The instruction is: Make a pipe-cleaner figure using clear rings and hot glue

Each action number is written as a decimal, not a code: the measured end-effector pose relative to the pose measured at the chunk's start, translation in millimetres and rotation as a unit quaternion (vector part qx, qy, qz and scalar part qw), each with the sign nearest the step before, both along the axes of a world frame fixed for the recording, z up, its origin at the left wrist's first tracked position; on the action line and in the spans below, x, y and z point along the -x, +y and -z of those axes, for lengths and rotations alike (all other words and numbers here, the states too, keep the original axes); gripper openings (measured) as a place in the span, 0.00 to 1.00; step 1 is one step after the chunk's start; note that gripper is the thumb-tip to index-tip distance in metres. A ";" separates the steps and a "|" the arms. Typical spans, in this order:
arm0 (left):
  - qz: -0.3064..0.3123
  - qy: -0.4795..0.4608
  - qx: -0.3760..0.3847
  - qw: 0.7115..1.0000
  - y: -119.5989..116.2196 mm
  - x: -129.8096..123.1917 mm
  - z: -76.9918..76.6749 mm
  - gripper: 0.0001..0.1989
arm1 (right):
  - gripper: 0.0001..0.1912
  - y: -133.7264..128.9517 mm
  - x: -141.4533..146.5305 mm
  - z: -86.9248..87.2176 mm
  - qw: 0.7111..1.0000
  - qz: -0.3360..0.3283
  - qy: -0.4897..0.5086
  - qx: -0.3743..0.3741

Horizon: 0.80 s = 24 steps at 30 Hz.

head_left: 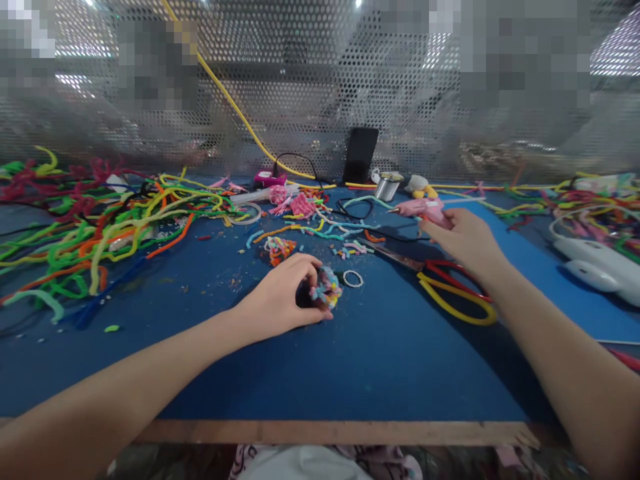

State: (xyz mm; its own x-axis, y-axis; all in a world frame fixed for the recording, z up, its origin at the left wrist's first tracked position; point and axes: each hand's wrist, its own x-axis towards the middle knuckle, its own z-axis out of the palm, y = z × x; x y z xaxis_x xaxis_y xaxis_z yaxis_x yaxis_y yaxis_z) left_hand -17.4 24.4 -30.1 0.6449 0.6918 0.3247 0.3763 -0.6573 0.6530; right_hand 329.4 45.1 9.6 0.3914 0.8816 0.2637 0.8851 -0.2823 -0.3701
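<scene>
My left hand (pixel 287 293) curls around a small fuzzy ball of multicoloured pipe cleaner (pixel 327 288), mostly light blue with pink and yellow, just above the blue table. Beside it lies a small white ring (pixel 353 279). In my right hand (pixel 463 237) is a pink glue gun (pixel 425 209), its nozzle pointing left. Below that hand rest scissors (pixel 435 277) with one red and one yellow handle. An orange and white fuzzy piece (pixel 279 249) sits just beyond my left hand, with short pastel pipe cleaner bits (pixel 351 249) to its right.
Tangled pipe cleaners (pixel 125 233) cover the left side; more lie at the far right near a white device (pixel 600 263). At the back stand a wire spool (pixel 388 187) and a black phone-like slab (pixel 361 155) against perforated metal (pixel 300 87). A yellow cable (pixel 235 107) hangs down.
</scene>
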 end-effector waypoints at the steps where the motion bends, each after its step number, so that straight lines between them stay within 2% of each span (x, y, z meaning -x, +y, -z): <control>1: 0.001 0.001 0.021 1.000 -0.1 -0.3 -0.2 0.22 | 0.16 -0.9 2.9 -1.0 1.000 0.002 0.019 -0.009; 3: -0.002 -0.003 0.063 0.998 -0.2 -1.1 0.2 0.23 | 0.16 -5.2 12.1 -4.5 0.999 0.000 0.045 -0.021; 5: 0.003 -0.011 0.077 0.997 -0.1 -1.8 1.3 0.23 | 0.14 -11.6 24.2 -8.5 0.998 -0.029 0.042 -0.033; 9: 0.029 0.011 0.022 0.999 -0.1 -1.1 1.6 0.29 | 0.10 -23.3 46.9 -11.5 0.993 -0.101 0.051 -0.044; 13: 0.046 0.004 -0.033 0.998 -1.1 1.2 -2.4 0.24 | 0.15 -26.4 55.7 -7.7 0.981 -0.136 0.092 -0.104; 17: 0.103 -0.016 -0.010 0.995 1.1 0.5 -6.5 0.23 | 0.18 -25.5 56.2 -4.2 0.968 -0.163 0.106 -0.160; 19: 0.140 -0.003 0.004 0.990 3.1 -1.3 -8.2 0.23 | 0.17 -25.7 57.1 -2.9 0.967 -0.155 0.108 -0.168; 22: 0.198 0.054 -0.012 0.979 4.3 -4.0 -10.8 0.25 | 0.16 -27.1 59.9 -0.7 0.973 -0.111 0.099 -0.174; 24: 0.205 0.082 -0.029 0.975 3.4 -4.1 -12.3 0.26 | 0.16 -28.3 62.0 0.4 0.975 -0.085 0.102 -0.179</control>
State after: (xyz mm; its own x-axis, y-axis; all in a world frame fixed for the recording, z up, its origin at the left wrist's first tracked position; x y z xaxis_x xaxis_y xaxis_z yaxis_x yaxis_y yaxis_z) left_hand -13.3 27.8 -17.8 0.9098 0.3482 0.2256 0.1698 -0.8086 0.5633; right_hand 267.4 16.8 9.1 0.3244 0.8041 0.4982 0.8049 0.0419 -0.5919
